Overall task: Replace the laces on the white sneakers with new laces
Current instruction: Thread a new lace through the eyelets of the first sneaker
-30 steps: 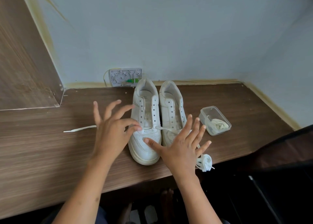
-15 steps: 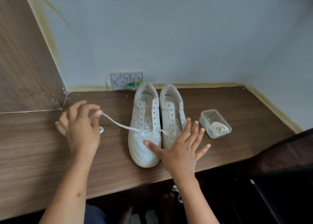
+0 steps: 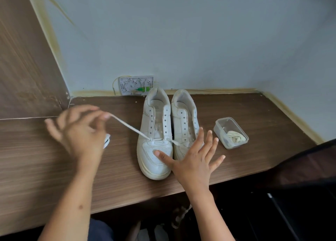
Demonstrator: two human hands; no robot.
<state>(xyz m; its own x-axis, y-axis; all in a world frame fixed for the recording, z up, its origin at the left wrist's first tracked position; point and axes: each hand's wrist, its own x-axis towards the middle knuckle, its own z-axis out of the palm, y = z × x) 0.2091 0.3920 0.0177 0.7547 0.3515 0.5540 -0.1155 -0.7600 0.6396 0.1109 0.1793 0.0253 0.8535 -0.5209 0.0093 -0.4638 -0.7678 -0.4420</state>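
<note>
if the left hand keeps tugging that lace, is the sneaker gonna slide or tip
Probably slide before it tips: the sneaker sits flat on a broad sole. The right hand presses its toe with the thumb, which likely pins it. The lace runs taut from the left hand, yet looks thin and floppy.

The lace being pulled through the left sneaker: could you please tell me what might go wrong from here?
1. The left hand pulls the lace sideways; the short end could slip out of its eyelet.
2. Only the right hand's thumb presses the left sneaker, so it may slide towards the table edge.
</note>
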